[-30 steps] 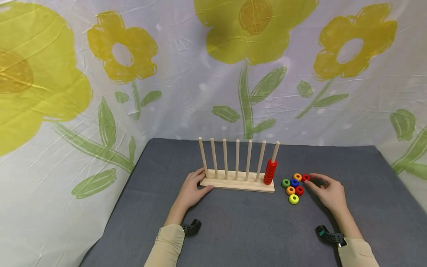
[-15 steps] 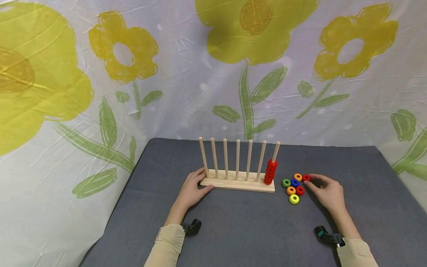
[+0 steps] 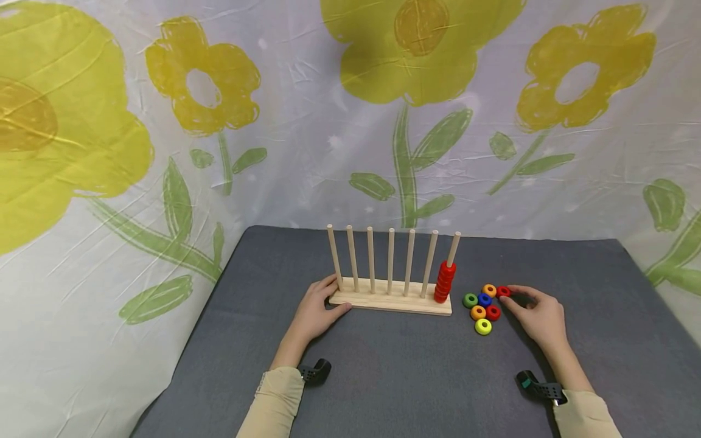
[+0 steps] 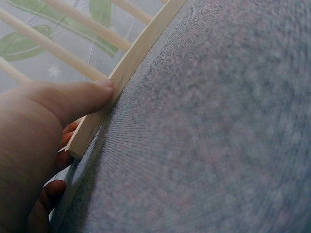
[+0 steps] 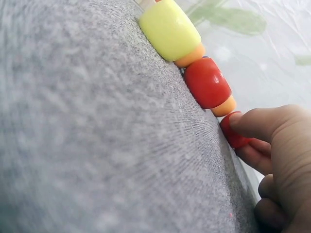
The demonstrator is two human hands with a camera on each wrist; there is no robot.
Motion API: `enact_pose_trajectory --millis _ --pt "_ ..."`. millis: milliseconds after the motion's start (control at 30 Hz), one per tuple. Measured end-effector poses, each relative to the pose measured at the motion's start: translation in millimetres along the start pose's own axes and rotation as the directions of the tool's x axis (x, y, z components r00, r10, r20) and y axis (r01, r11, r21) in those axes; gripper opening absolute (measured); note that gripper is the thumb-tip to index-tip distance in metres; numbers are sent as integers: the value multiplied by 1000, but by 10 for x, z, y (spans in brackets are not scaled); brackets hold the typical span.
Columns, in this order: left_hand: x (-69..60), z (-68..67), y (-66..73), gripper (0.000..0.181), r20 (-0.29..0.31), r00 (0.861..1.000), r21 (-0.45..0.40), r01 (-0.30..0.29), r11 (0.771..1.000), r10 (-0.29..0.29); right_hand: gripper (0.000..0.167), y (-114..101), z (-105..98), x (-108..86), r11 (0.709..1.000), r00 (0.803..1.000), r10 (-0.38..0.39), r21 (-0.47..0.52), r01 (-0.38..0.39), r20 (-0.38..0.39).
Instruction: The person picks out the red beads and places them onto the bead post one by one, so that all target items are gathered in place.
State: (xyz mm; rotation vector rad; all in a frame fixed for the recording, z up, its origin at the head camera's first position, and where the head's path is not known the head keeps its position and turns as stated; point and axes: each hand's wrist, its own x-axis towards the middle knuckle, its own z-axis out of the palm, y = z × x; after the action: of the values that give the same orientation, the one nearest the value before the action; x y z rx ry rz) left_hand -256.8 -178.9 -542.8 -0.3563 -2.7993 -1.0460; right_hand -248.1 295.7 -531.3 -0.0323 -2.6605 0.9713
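A wooden peg rack (image 3: 394, 303) with several upright pegs stands on the table. Its rightmost peg carries a stack of red beads (image 3: 445, 282); the other pegs are bare. My left hand (image 3: 313, 310) grips the left end of the base, thumb on the front edge and fingers behind it. To the right of the rack, my right hand (image 3: 539, 316) pinches a red bead (image 5: 235, 130) between thumb and finger, down at table level. Beside it lie a second red bead (image 3: 493, 312), a yellow bead (image 3: 483, 327), a blue bead (image 3: 484, 300), a green bead (image 3: 470, 300) and two orange beads (image 3: 478, 312).
A dark grey cloth covers the table (image 3: 405, 377). Behind it hangs a pale sheet (image 3: 306, 152) printed with yellow flowers. Each wrist wears a black strap, the left strap (image 3: 314, 372) and the right strap (image 3: 539, 388).
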Motion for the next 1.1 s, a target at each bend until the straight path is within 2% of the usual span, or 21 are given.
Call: enact_pose_trajectory --millis 567,967,1100 --pt "2 13 -11 69 1 1000 11 7 1000 -7 36 3 -13 1 1000 1000 -13 23 14 -21" --pt "-1 10 -6 70 2 1000 8 7 1000 -7 39 -25 -64 2 995 997 60 85 -55 -53" --pt "-3 7 -2 71 3 1000 5 13 1000 -13 40 -49 -94 14 994 997 56 96 -52 -44"
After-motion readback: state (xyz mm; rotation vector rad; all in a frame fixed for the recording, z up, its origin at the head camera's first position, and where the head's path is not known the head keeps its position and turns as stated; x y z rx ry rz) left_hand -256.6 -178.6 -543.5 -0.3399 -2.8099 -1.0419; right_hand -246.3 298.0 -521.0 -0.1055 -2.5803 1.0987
